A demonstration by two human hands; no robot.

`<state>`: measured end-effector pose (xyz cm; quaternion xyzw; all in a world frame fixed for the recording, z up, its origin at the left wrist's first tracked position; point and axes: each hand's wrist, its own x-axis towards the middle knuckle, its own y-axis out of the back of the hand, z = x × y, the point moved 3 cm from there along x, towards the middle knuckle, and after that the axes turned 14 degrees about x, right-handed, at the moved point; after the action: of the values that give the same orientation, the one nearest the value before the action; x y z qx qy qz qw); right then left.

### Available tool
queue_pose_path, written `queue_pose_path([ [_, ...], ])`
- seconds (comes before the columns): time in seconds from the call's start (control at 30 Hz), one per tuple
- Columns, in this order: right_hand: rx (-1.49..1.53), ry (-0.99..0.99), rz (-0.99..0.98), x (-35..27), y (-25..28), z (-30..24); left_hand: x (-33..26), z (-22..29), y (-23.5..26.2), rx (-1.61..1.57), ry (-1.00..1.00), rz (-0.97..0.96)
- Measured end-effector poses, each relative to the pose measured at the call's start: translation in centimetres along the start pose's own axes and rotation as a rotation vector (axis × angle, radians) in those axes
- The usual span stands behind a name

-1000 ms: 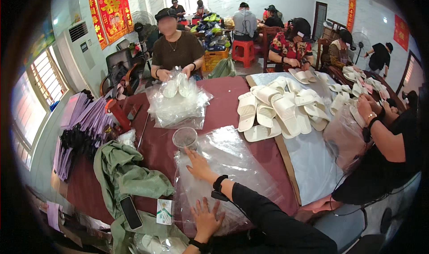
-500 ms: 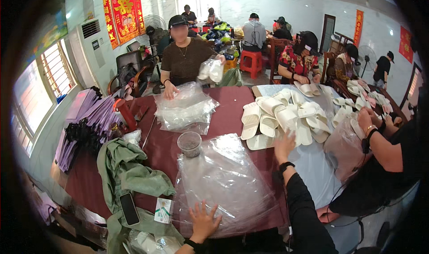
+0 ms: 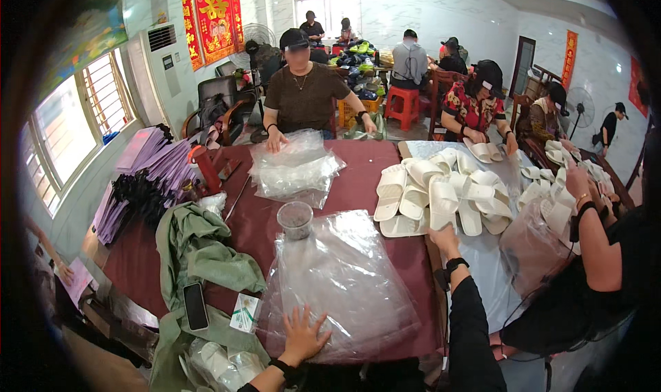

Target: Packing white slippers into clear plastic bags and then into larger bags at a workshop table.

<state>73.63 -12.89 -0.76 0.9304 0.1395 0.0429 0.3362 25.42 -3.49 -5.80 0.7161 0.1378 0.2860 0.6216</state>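
Fingers (image 3: 308, 321) spread on plastic bags (image 3: 344, 275), maroon table (image 3: 358, 178).

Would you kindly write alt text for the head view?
The left hand lies flat on a stack of clear plastic bags on a dark red table, while the right hand reaches a pile of white slippers. Other people work around.
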Motion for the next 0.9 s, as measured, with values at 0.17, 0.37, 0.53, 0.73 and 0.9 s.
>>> queue_pose_path([
  [0.17,0.814,0.113,-0.520,-3.3,1.0,-2.9,-0.1,-0.4,-0.6,-0.022,-0.030,-0.005],
  [0.37,0.917,0.211,-0.488,-5.5,5.3,-4.3,0.6,0.0,0.6,0.110,-0.061,0.076],
  [0.53,1.014,0.221,-0.527,-11.6,8.2,-3.3,1.0,0.6,0.9,0.157,-0.129,0.115],
  [0.73,0.879,0.322,-0.739,-18.2,9.4,-3.1,1.0,0.3,0.8,-0.055,-0.368,-0.010],
  [0.9,0.326,0.483,-0.725,-21.9,5.7,-3.2,1.1,1.0,1.5,0.020,-0.384,-0.035],
])
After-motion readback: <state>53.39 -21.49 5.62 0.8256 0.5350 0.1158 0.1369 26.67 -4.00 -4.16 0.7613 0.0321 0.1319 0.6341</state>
